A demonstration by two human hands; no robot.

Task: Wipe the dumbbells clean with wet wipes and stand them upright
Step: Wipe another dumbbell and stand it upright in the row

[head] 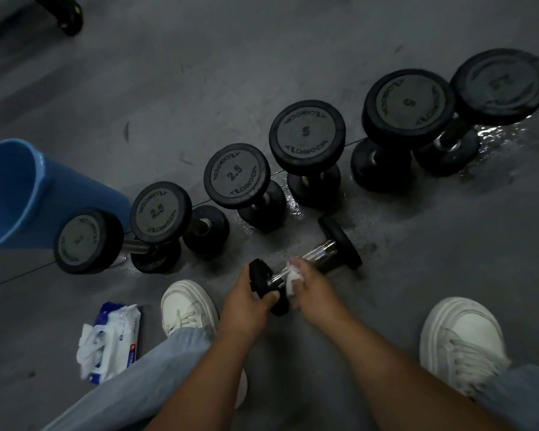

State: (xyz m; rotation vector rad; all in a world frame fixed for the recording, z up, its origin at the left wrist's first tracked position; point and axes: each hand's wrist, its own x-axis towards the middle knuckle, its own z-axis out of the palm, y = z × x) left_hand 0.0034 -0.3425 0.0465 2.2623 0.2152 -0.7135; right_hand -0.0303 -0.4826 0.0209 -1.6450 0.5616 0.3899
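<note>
Dim floor: left hand, wipe partly hide dumbbell.

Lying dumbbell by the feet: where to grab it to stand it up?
Probably the chrome handle, from above, on the bare stretch toward the far head. Both heads hold it off the floor, so a grip can wrap under. The left hand grips the near head; the right hand presses the wipe beside it.

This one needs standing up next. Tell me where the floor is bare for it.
Bare floor lies right of the held dumbbell, between the upright row and the right shoe, partly wet; more beyond the row. Crowded near the blue bucket and wipes pack.
</note>
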